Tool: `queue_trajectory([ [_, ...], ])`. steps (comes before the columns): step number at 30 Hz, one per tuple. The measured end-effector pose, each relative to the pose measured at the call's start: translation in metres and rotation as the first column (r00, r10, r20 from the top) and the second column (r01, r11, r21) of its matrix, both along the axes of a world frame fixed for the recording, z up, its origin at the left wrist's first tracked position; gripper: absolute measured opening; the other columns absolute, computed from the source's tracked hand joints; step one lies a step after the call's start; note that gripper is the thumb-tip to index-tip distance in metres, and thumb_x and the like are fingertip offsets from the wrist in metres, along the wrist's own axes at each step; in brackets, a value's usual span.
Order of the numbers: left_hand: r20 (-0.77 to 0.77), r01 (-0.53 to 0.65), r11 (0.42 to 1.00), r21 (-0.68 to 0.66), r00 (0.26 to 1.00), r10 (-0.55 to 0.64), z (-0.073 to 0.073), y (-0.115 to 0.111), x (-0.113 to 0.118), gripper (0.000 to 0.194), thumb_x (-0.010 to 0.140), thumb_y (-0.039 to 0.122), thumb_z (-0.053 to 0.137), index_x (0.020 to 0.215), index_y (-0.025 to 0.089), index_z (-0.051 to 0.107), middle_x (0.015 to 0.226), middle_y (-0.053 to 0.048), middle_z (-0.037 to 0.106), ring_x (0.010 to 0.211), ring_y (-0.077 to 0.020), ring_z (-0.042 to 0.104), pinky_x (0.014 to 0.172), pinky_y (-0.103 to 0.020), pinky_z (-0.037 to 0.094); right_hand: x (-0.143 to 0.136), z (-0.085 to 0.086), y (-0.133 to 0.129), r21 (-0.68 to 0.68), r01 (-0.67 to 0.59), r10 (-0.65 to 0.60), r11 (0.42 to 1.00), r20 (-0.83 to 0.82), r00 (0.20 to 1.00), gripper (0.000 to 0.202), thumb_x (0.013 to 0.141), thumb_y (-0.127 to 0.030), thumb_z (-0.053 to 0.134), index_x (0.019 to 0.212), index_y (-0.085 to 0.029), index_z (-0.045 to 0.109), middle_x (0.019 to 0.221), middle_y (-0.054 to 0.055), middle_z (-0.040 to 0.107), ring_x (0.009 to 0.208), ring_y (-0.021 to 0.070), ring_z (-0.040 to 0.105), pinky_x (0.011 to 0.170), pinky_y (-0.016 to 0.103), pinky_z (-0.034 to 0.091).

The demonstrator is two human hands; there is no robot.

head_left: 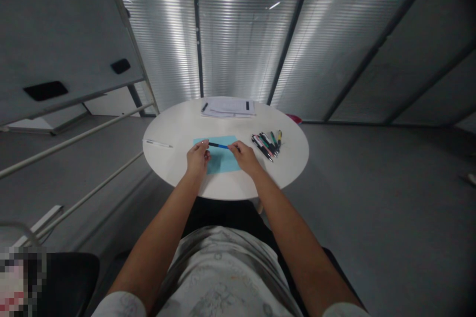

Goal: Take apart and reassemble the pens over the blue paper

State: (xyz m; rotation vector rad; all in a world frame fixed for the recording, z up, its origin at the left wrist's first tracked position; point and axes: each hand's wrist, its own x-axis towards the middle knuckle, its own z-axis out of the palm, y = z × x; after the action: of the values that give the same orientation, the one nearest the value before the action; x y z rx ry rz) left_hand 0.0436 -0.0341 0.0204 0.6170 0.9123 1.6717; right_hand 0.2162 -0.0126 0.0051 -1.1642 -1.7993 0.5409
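Observation:
A blue and black pen [218,145] is stretched level between my two hands, above a light blue sheet [223,162] on the round white table. My left hand [198,157] pinches its left end with closed fingers. The right end is between the closed fingertips of my right hand [243,154]. Just right of that hand lies a loose pile of pens [267,144], mostly black with some green, red and yellow. A single white pen [159,143] rests near the table's left edge.
A stack of papers [228,108] lies at the far side of the white table [174,124]. A whiteboard stand with rails [89,131] is at the left, touching or near the table. Something red [294,118] shows beyond the table. A black chair [72,280] is at lower left.

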Motion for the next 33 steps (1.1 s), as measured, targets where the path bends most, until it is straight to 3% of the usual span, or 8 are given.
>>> queue_trajectory([
  [4,-0.011,0.024,0.999,0.027,1.0,-0.024,-0.001,0.0,0.0,0.035,0.059,0.037,0.084,0.074,0.015,0.061,0.067,0.003,0.052,0.051,-0.004,0.043,0.044,-0.019,0.029,-0.001,0.002,0.0,0.005,-0.017,0.018,1.0,-0.032,0.999,0.041,0.089,-0.056,0.049,0.067,-0.021,0.055,0.055,-0.004,0.05,0.055,0.012,0.047,0.055,0.025,0.034],
  [7,-0.009,0.035,0.999,0.034,0.999,-0.035,0.001,-0.002,0.0,0.035,0.06,0.038,0.083,0.078,0.015,0.063,0.071,0.002,0.053,0.051,-0.0036,0.044,0.044,-0.018,0.03,-0.004,0.005,0.001,-0.084,-0.056,0.032,0.995,-0.259,0.965,0.037,0.084,-0.058,0.054,0.075,-0.022,0.055,0.053,-0.006,0.049,0.046,0.0099,0.044,0.047,0.023,0.033],
  [13,-0.004,0.158,0.986,0.055,0.987,-0.158,0.005,-0.006,0.003,0.039,0.066,0.037,0.08,0.099,0.018,0.07,0.084,-0.001,0.058,0.053,-0.0033,0.045,0.044,-0.018,0.034,-0.002,0.012,0.004,-0.199,-0.192,0.003,0.961,-0.688,0.726,0.04,0.07,-0.054,0.072,0.087,-0.023,0.053,0.062,-0.007,0.058,0.04,0.0076,0.047,0.036,0.02,0.031],
  [16,-0.007,0.189,0.98,0.058,0.982,-0.189,0.006,-0.007,0.003,0.039,0.071,0.036,0.076,0.105,0.019,0.07,0.09,-0.004,0.06,0.053,-0.0035,0.044,0.044,-0.019,0.034,0.0,0.013,0.005,-0.227,-0.248,-0.013,0.942,-0.762,0.647,0.04,0.068,-0.051,0.074,0.086,-0.023,0.054,0.065,-0.006,0.059,0.041,0.0071,0.049,0.035,0.02,0.031],
  [25,-0.042,0.201,0.977,0.066,0.979,-0.199,0.005,-0.008,0.0,0.04,0.075,0.041,0.07,0.11,0.02,0.069,0.095,-0.006,0.062,0.056,-0.005,0.045,0.046,-0.019,0.036,0.0,0.016,0.001,-0.243,-0.352,-0.002,0.904,-0.826,0.564,0.039,0.067,-0.046,0.077,0.09,-0.023,0.056,0.069,-0.005,0.061,0.048,0.0084,0.054,0.039,0.019,0.036],
  [28,-0.143,0.18,0.981,0.067,0.975,-0.169,0.001,-0.005,0.001,0.042,0.076,0.039,0.067,0.112,0.019,0.068,0.095,-0.006,0.063,0.055,-0.0054,0.046,0.047,-0.021,0.037,0.001,0.018,0.002,-0.259,-0.348,-0.05,0.901,-0.859,0.509,0.036,0.068,-0.042,0.078,0.09,-0.023,0.058,0.067,-0.006,0.06,0.054,0.0091,0.056,0.043,0.019,0.038],
  [30,-0.302,0.135,0.988,0.075,0.947,-0.107,-0.004,-0.004,0.003,0.041,0.076,0.033,0.064,0.114,0.017,0.067,0.09,-0.005,0.064,0.053,-0.0064,0.046,0.048,-0.022,0.038,0.005,0.018,0.005,-0.254,-0.317,-0.107,0.914,-0.902,0.417,0.029,0.072,-0.042,0.075,0.089,-0.023,0.059,0.067,-0.006,0.059,0.058,0.0094,0.057,0.048,0.02,0.042],
  [33,-0.631,0.021,0.993,0.118,0.773,0.058,-0.01,-0.005,0.007,0.033,0.078,0.024,0.055,0.107,0.017,0.069,0.078,-0.003,0.064,0.058,-0.0109,0.051,0.055,-0.025,0.042,0.014,0.018,0.014,-0.234,-0.3,-0.176,0.925,-0.962,0.209,0.02,0.083,-0.043,0.064,0.086,-0.025,0.056,0.071,-0.006,0.061,0.067,0.0105,0.062,0.061,0.024,0.049],
])
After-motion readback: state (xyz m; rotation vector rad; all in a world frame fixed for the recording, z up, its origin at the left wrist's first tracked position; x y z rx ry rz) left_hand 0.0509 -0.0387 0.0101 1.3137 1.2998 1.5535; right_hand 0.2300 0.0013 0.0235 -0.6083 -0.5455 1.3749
